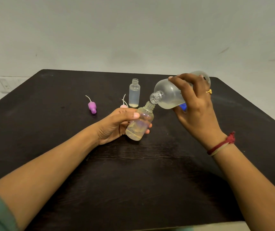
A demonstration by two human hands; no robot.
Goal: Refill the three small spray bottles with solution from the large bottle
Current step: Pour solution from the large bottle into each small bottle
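My right grip (198,104) is wrapped round the large bottle (168,93), fingers over the top, thumb underneath. It tips the bottle nearly flat w/ the open mouth pointing down-left. My left grip (116,125) is curled round a small bottle (140,125), leaned to the right so its open neck sits just under the big mouth. Touching or a hair apart, can't tell. The two angles look meant to let solution run straight across w/o a funnel. Pale yellowish liquid pools along the low side of the large bottle and in the bottom of the small one. No stream shows btwn them.

Further back on the dark table (50,139) a second small bottle (134,92) stands upright, uncapped, w/ only a thin layer at its base, prob. waiting its turn.

Count: 1 large bottle, 2 small bottles in sight; the 3rd I can't find. 2 tops w/ dip tubes lie on the table, off so the necks are open: a purple spray top (92,107) and a pink spray top (124,106), half hidden behind my left grip. A blue scrap (183,106) peeks from behind my right grip; can't tell what it is.
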